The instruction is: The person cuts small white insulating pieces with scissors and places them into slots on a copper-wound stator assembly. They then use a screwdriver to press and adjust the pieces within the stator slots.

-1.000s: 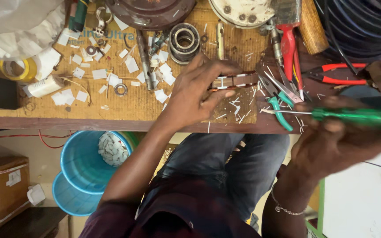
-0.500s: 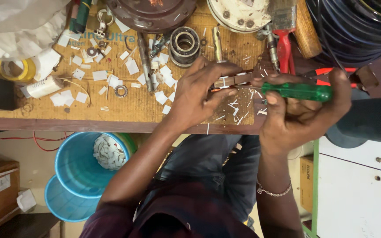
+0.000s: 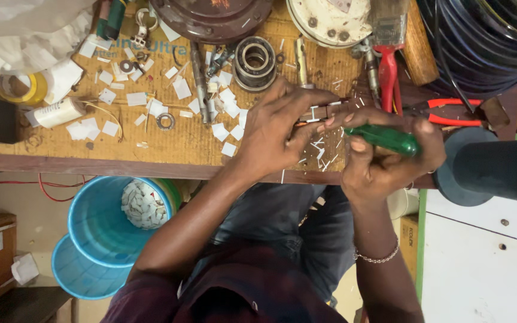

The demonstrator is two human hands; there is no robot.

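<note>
I am pressing my left hand [image 3: 276, 134] down on a small dark metal part with pale slots [image 3: 317, 112] that is lying on the worn wooden workbench [image 3: 169, 149], near its front edge; my fingers are spreading over it, fingertips pinning it flat rather than closing round it. My right hand [image 3: 390, 158] is curling tightly around the green plastic handle of a screwdriver [image 3: 384, 139], thumb lying along it, and the handle is pointing across toward that part, though my knuckles are hiding the tip, so I cannot tell whether it is touching. Both hands are sitting just beside each other. White paper scraps [image 3: 228, 113] are lying scattered over the bench to the left of my left hand, along with a steel ball bearing [image 3: 254, 63] farther back. Red-handled pliers [image 3: 388, 75] are resting behind my right hand. Below the bench edge, a blue plastic bucket [image 3: 100, 233] is standing on the floor, holding more white scraps. A thin bracelet [image 3: 378, 258] is circling my right wrist.
</note>
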